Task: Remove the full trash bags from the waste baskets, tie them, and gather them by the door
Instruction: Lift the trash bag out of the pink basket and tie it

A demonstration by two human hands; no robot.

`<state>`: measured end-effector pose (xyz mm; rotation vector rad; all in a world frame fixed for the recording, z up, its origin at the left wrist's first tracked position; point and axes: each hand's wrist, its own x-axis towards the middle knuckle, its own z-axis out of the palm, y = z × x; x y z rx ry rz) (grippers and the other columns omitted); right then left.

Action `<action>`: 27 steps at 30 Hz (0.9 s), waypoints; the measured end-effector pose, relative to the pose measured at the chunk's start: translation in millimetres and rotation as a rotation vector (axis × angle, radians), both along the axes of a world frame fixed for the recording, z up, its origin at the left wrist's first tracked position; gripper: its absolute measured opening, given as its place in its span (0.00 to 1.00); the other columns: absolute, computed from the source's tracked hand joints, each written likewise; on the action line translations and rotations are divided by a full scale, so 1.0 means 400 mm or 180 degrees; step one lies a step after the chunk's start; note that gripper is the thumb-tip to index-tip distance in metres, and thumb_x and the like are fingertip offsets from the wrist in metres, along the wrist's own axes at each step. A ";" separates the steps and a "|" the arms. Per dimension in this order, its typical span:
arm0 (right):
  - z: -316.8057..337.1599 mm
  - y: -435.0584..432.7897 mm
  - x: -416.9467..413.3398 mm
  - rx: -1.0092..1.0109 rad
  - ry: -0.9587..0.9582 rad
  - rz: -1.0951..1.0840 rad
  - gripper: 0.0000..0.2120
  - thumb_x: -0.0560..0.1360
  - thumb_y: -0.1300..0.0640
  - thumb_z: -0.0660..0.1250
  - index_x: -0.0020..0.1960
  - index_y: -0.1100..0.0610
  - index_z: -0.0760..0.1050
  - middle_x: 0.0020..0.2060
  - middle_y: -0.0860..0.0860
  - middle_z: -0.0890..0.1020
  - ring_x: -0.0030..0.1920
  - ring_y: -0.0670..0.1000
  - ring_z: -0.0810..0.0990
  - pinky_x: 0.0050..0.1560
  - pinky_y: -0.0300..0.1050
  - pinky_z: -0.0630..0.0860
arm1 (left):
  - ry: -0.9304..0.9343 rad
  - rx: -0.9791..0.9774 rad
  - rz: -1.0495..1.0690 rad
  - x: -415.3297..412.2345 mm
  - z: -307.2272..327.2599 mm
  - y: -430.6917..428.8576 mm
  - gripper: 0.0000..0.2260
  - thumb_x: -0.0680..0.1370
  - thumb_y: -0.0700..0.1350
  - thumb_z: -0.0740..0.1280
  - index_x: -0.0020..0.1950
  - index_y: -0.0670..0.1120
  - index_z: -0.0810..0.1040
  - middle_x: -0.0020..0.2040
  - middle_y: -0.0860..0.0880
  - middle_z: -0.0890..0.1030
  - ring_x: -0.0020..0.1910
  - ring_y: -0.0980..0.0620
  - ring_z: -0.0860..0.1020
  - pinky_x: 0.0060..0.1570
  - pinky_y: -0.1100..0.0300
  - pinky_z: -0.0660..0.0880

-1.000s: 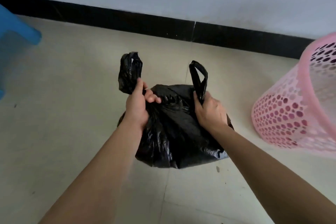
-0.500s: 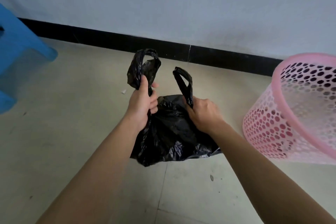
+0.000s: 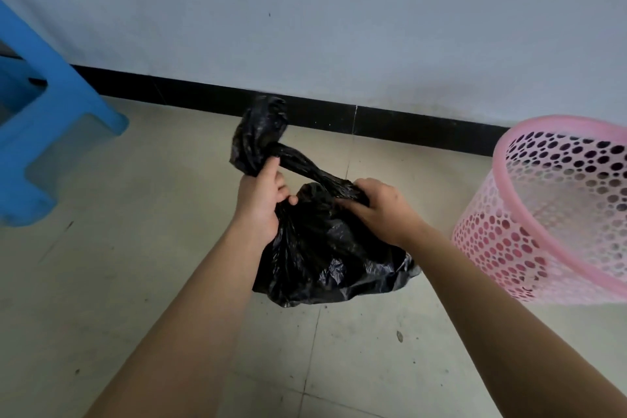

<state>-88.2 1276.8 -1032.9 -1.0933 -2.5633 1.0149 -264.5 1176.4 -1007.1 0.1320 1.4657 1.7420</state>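
There is one view only, from the camera on my head. It looks forward and down along both my forearms, close over the tiled floor (image 3: 101, 282), facing the white wall (image 3: 339, 27) and its black baseboard (image 3: 203, 95). Its wide lens bends the edges.

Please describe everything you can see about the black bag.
The black bag is thin, glossy, crinkled plastic with two handle loops. Its bulging body sits on the tiled floor, left of the pink basket and apart from it. The left hand grips one bunched handle, raised toward the wall. The other handle, twisted into a strand, crosses to it from the right hand, which clutches the bag's top. No finished knot shows; the contents are hidden.
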 end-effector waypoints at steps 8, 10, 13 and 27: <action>0.005 -0.006 0.025 -0.0170 0.0213 -0.0481 0.09 0.84 0.53 0.55 0.51 0.58 0.66 0.41 0.56 0.77 0.44 0.59 0.76 0.44 0.57 0.73 | -0.0041 0.0100 -0.0615 -0.041 -0.028 -0.019 0.17 0.73 0.34 0.68 0.35 0.49 0.62 0.33 0.51 0.57 0.25 0.56 0.58 0.23 0.64 0.60; 0.024 -0.011 0.021 -0.0040 0.0454 -0.0457 0.09 0.85 0.54 0.54 0.52 0.60 0.66 0.41 0.57 0.77 0.44 0.59 0.76 0.45 0.57 0.73 | 0.0083 0.0194 -0.0928 -0.046 -0.035 -0.031 0.17 0.71 0.31 0.67 0.37 0.49 0.63 0.32 0.51 0.57 0.26 0.56 0.58 0.25 0.64 0.61; 0.066 -0.012 0.007 0.0028 0.0597 -0.0172 0.08 0.85 0.55 0.54 0.53 0.58 0.67 0.42 0.56 0.77 0.43 0.56 0.75 0.44 0.53 0.71 | 0.0356 0.0007 -0.1598 -0.052 -0.023 -0.060 0.14 0.70 0.36 0.73 0.51 0.45 0.72 0.29 0.52 0.59 0.28 0.55 0.60 0.29 0.66 0.63; 0.084 0.004 0.003 -0.2157 0.0231 0.0017 0.24 0.74 0.44 0.73 0.66 0.51 0.73 0.58 0.51 0.80 0.57 0.52 0.82 0.54 0.46 0.81 | 0.0155 -0.0041 -0.2029 -0.040 0.016 -0.069 0.14 0.81 0.57 0.64 0.42 0.49 0.75 0.28 0.53 0.60 0.23 0.57 0.57 0.21 0.64 0.56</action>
